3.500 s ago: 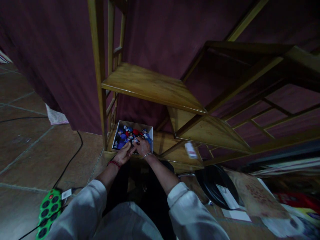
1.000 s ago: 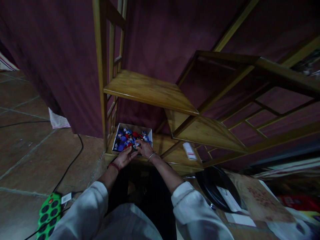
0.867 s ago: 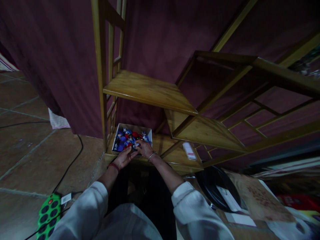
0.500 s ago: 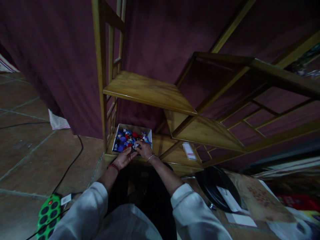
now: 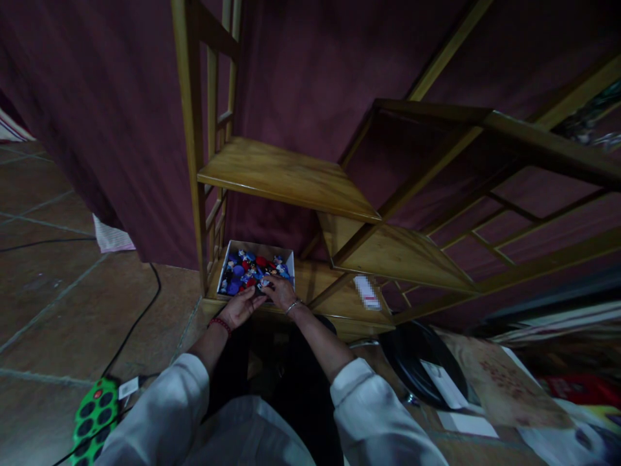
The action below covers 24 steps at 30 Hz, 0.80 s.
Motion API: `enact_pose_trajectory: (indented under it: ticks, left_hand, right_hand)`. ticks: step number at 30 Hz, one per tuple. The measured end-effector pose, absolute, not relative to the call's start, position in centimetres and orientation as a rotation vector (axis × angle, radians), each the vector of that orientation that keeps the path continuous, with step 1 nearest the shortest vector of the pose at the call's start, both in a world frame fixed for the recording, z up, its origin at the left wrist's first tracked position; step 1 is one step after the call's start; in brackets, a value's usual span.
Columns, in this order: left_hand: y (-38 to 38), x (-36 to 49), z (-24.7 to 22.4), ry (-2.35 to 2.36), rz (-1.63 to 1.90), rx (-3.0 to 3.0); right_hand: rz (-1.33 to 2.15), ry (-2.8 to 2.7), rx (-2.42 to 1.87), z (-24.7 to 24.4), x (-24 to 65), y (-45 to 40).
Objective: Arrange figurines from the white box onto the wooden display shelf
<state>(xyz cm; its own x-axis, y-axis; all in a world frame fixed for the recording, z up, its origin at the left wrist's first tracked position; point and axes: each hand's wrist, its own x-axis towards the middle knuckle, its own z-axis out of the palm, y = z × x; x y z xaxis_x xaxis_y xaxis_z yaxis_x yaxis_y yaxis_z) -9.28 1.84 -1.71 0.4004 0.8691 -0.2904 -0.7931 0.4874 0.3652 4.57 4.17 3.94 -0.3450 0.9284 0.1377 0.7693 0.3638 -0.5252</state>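
A shallow white box (image 5: 286, 249) sits on the lowest shelf, filled with several small toy figurines (image 5: 236, 278) in blue, red, purple and black. At its front edge my two hands meet. My right hand (image 5: 279, 291) pinches a small figurine (image 5: 264, 283) with white and blue on it, partly covered by the fingers. My left hand (image 5: 237, 309) comes in from the left, palm turned up, its thumb and fingers closed around the lower part of the same figurine. The finer detail of the figurine is too small to make out.
A wooden shelf unit (image 5: 286, 175) with slanted boards rises ahead, its upper board just above the box. A pixelated white item (image 5: 367, 293) lies right on the bottom shelf. A green power strip (image 5: 94, 414) with cords is on the floor, left; a black round object (image 5: 422, 362) stands right.
The view has shifted very slightly. Both hands keep nearly the same place at the front of the box, with the figurine still between them.
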Motion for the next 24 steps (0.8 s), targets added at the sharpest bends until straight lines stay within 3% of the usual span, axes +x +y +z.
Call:
enact_pose_trajectory:
  ticks: [24]
  left_hand:
    - [1.42, -9.99, -1.33, 0.457, 0.961, 0.287]
  right_hand:
    - [0.511, -2.414, -1.128, 4.36, 5.25, 4.85]
